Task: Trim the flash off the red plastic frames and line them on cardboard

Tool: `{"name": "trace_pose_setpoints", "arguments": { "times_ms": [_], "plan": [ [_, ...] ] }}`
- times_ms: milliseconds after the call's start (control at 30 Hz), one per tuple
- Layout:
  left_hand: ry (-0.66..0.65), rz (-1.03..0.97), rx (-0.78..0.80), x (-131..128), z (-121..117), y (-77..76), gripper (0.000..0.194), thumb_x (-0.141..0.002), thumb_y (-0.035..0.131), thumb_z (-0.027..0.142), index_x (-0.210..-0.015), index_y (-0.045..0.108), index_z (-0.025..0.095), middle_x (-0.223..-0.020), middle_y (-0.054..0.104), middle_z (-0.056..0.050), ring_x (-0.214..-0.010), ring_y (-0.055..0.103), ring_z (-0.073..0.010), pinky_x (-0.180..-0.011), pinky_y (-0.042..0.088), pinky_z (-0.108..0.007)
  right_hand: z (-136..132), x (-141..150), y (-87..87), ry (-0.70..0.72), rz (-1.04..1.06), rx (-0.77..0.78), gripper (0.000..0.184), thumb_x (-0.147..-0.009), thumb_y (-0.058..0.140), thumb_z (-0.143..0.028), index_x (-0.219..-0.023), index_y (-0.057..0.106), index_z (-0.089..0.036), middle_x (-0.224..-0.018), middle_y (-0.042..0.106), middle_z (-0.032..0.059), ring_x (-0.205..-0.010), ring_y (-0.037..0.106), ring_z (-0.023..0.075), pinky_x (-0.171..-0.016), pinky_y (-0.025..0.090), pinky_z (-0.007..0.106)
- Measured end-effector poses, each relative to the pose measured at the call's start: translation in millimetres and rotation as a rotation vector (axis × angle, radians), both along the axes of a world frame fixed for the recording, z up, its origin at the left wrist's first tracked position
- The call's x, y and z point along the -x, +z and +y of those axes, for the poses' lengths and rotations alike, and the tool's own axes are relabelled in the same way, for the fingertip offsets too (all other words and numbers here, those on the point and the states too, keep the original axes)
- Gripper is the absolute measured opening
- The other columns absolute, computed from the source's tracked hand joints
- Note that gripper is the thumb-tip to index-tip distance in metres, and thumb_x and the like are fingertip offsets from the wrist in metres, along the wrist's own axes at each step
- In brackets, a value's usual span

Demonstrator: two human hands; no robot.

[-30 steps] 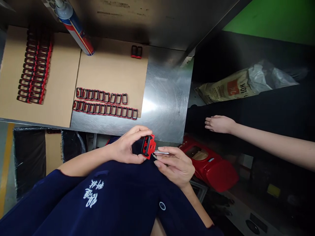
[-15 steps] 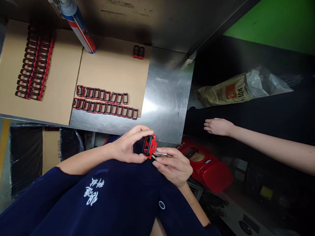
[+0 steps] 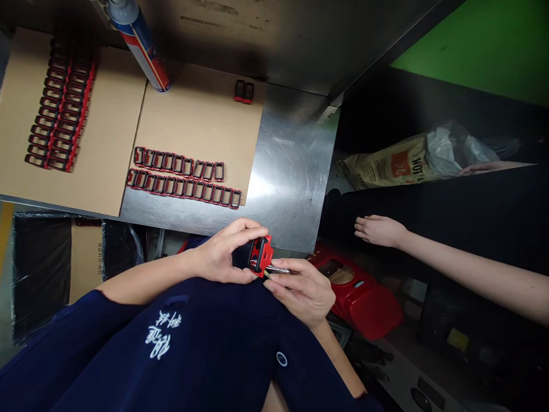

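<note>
In front of my dark blue shirt, my left hand (image 3: 229, 252) grips a small red and black plastic frame (image 3: 266, 256) between thumb and fingers, tilted so its opening faces left. My right hand (image 3: 306, 289) is closed on a slim metal tool (image 3: 278, 269), whose tip reaches the frame's lower right side. The tool's exact kind is hard to make out, because fingers cover most of it. Beyond my hands, similar frames (image 3: 189, 189) stand in two rows along the near edge of the cardboard.
Cardboard sheets (image 3: 201, 114) cover much of the metal table (image 3: 291, 143). More frames (image 3: 64, 114) stand at far left, and a pair (image 3: 244, 91) at the back. A spray can (image 3: 143, 51) stands behind. At right are another person's hand (image 3: 381, 230), a sack (image 3: 386, 169) and a red container (image 3: 364, 303).
My hands keep nearly the same hold, with the tool shifted only slightly. At right, the other person's arm has dropped a little, and a second hand now shows by the sack.
</note>
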State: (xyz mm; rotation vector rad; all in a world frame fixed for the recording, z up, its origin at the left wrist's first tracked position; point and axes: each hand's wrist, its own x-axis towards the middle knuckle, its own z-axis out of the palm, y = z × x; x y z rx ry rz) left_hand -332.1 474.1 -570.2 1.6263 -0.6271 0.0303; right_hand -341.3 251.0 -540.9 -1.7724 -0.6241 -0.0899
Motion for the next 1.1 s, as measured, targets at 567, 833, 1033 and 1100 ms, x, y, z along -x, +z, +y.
{"name": "trace_pose_setpoints", "arguments": {
  "times_ms": [567, 833, 1033, 1100],
  "plan": [
    [0.041, 0.044, 0.037, 5, 0, -2.5, 0.084, -0.079, 0.078, 0.02, -0.153, 0.039, 0.029, -0.118, 0.054, -0.012, -0.109, 0.059, -0.0244, -0.092, 0.058, -0.044, -2, -2, 3.2, 0.074, -0.165, 0.128, 0.012, -0.093, 0.077, -0.016, -0.104, 0.077, -0.021, -0.102, 0.074, 0.006, -0.085, 0.075, 0.0175, -0.074, 0.066, 0.024],
    [0.058, 0.137, 0.091, 6, -5, -2.8, 0.083, -0.076, 0.078, 0.017, -0.15, 0.042, 0.03, -0.12, 0.05, -0.011, -0.107, 0.061, -0.0227, -0.087, 0.061, -0.039, -2, -2, 1.7, 0.015, -0.312, 0.134, 0.022, -0.09, 0.077, -0.007, -0.109, 0.074, -0.019, -0.104, 0.074, 0.0067, -0.088, 0.075, 0.0183, -0.08, 0.067, 0.026],
    [0.081, 0.104, 0.063, 10, -5, -1.1, 0.08, -0.078, 0.076, 0.021, -0.15, 0.042, 0.028, -0.123, 0.052, -0.012, -0.111, 0.061, -0.0246, -0.095, 0.058, -0.044, -6, 4, -6.0, -0.082, -0.252, 0.113, 0.026, -0.089, 0.078, -0.008, -0.11, 0.074, -0.022, -0.105, 0.074, 0.0052, -0.085, 0.075, 0.0191, -0.074, 0.067, 0.028],
    [0.086, 0.079, 0.026, 8, -4, -2.1, 0.078, -0.079, 0.076, 0.023, -0.149, 0.042, 0.027, -0.124, 0.052, -0.012, -0.112, 0.06, -0.0246, -0.098, 0.056, -0.044, -8, 6, -11.1, -0.136, -0.217, 0.093, 0.025, -0.087, 0.079, -0.008, -0.107, 0.075, -0.023, -0.107, 0.073, 0.0056, -0.086, 0.075, 0.02, -0.072, 0.067, 0.029]
  ]
}}
